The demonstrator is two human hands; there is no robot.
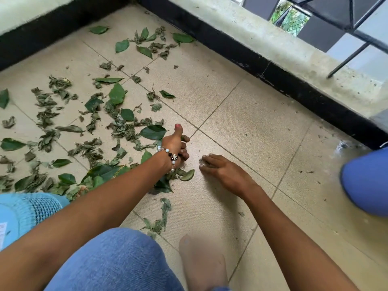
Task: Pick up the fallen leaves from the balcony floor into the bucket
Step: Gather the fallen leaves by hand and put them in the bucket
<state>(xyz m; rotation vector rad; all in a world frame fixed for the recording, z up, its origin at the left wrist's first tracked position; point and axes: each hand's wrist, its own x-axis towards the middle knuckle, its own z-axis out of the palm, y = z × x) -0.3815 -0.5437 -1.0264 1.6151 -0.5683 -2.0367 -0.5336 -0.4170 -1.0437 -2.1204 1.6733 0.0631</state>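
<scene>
Green and dried fallen leaves (117, 122) lie scattered over the beige tiled balcony floor (241, 114), mostly on the left half. My left hand (175, 144), with a beaded bracelet on the wrist, has its thumb raised and its fingers curled round a few leaves at the edge of the pile. My right hand (222, 169) lies flat on the floor just to the right, fingertips touching small leaf scraps (202, 161). A light-blue container (23, 213) with a mesh-textured wall shows at the lower left; I cannot tell if it is the bucket.
A black skirting and concrete ledge (273, 59) with a metal railing (346, 57) run along the back and right. A rounded blue object (367, 181) sits at the right edge. My denim-clad knee (117, 261) and bare foot (203, 263) are in front. More leaves (161, 219) lie by the knee.
</scene>
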